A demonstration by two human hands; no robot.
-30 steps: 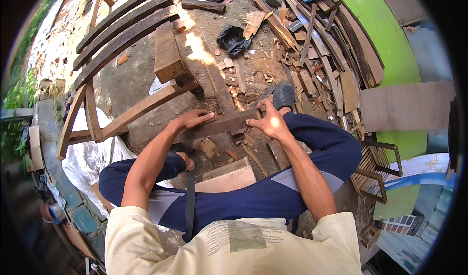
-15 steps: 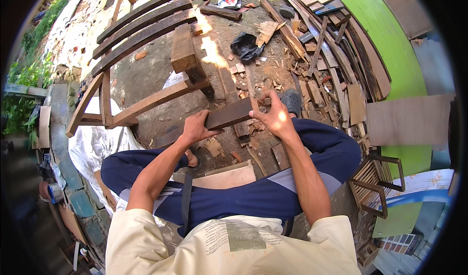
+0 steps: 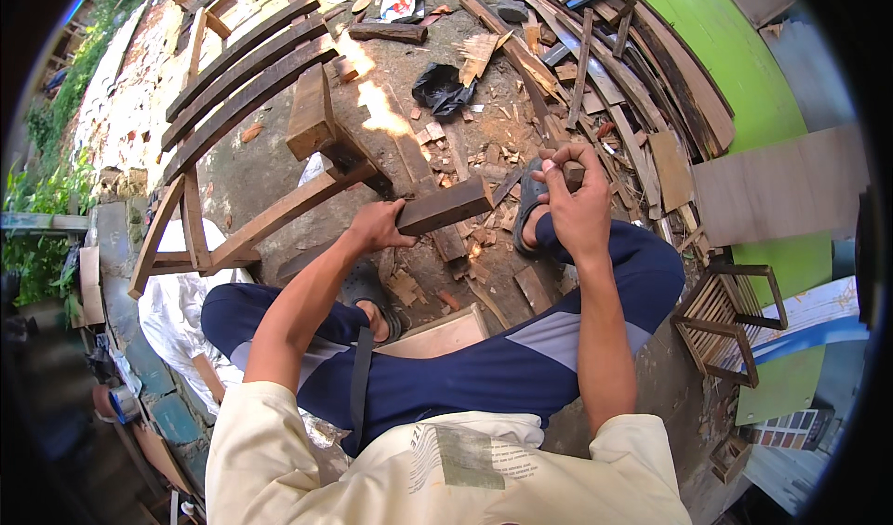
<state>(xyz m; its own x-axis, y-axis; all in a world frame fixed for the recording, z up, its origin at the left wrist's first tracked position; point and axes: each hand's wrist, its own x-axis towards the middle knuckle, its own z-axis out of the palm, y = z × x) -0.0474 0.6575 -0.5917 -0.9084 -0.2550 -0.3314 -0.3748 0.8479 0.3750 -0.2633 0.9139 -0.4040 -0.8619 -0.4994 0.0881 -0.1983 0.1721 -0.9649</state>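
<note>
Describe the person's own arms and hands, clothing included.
The T-shirt is cream, with plain short sleeves that leave the forearms bare. The left hand and right hand are bare too: no glove or watch shows on either. Any ring would be too small to make out.

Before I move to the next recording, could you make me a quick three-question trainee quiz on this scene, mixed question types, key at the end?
1. Which hand grips the dark wooden beam?
2. True or false: the right hand is apart from that beam.
3. Where is the crumpled black plastic? A: on the beam; B: on the ground; C: in the right hand.

Key: 1. The left hand; 2. True; 3. B.
</note>
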